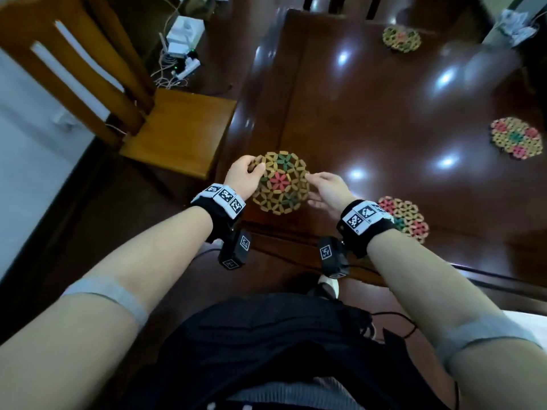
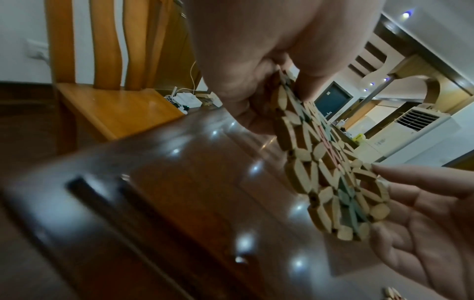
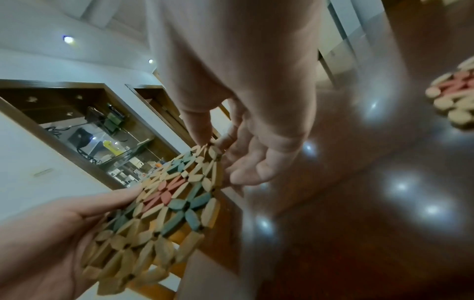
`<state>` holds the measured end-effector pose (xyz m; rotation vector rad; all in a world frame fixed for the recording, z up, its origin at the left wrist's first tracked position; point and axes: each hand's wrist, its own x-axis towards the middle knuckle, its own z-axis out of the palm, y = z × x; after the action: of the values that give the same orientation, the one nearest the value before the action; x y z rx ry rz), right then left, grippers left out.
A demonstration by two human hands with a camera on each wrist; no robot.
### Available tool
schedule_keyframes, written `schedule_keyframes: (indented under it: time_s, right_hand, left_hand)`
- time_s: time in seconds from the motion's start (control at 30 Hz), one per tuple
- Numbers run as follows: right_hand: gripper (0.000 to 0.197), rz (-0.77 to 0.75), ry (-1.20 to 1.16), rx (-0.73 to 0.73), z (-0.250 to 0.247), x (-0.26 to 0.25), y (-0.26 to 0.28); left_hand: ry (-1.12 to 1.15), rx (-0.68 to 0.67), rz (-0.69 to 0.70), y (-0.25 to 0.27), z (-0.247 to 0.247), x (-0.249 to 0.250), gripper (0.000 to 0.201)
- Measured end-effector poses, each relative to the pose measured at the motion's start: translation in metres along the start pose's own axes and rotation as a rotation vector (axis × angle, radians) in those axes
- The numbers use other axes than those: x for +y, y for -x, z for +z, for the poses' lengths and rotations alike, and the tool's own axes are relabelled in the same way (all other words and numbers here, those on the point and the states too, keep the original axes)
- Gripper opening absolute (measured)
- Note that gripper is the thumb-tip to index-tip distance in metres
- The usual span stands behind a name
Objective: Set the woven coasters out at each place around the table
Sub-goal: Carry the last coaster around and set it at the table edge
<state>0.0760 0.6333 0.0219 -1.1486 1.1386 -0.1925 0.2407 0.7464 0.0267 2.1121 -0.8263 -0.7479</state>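
Note:
A round woven coaster of tan pieces with a red flower centre and green petals hangs tilted over the near left corner of the dark glossy table. My left hand grips its left edge, thumb on top. My right hand pinches the right edge lightly between thumb and fingers. In the right wrist view the coaster is lifted off the surface. Three other coasters lie flat on the table: one far, one right, one near my right wrist.
A light wooden chair stands just left of the table corner. Behind it on the floor are a white box, a power strip and tangled cables. Ceiling lights reflect off the tabletop. White crumpled material sits at the far right.

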Motion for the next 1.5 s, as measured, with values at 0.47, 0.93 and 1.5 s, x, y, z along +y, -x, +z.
schedule_keyframes:
  time_s: [0.47, 0.93, 1.5]
  right_hand:
    - [0.018, -0.048, 0.010, -0.082, 0.124, -0.017, -0.016]
    - [0.023, 0.001, -0.110, 0.053, 0.199, -0.069, -0.128]
    - [0.015, 0.136, -0.400, 0.594, 0.149, -0.079, -0.146]
  left_hand:
    - [0.291, 0.047, -0.151, -0.014, -0.100, -0.076, 0.033]
    - [0.021, -0.152, -0.164, -0.153, -0.165, -0.094, 0.033]
    - [-0.111, -0.691, 0.089, -0.289, -0.106, 0.005, 0.046]
